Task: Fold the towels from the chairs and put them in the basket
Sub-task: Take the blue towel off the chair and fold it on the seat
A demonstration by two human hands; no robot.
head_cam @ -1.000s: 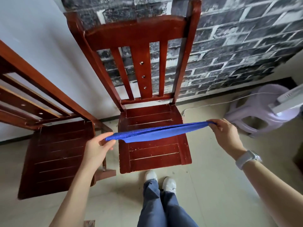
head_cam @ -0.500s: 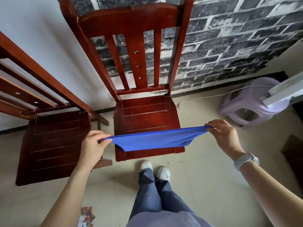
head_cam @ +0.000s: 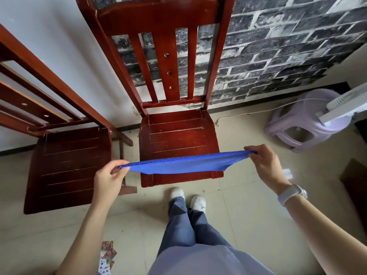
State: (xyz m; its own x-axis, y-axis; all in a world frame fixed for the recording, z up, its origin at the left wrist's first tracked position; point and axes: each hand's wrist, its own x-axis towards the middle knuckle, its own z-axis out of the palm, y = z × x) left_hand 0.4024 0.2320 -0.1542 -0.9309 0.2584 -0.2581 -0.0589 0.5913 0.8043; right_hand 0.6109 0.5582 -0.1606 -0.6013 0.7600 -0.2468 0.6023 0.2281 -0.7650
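- Two hands hold one blue towel (head_cam: 182,164) taut: left hand (head_cam: 108,180) pinches its left end, right hand (head_cam: 267,165) pinches its right end.
- Its long axis runs left to right between them, above the middle chair (head_cam: 178,133) seat's front edge.
- No basket in view.

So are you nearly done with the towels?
Partway, it seems. Both chair seats, the middle chair and the left chair, are bare of towels. In hand: the blue towel, stretched between the left hand and right hand. Left: finish folding and basket it; no basket is in view.
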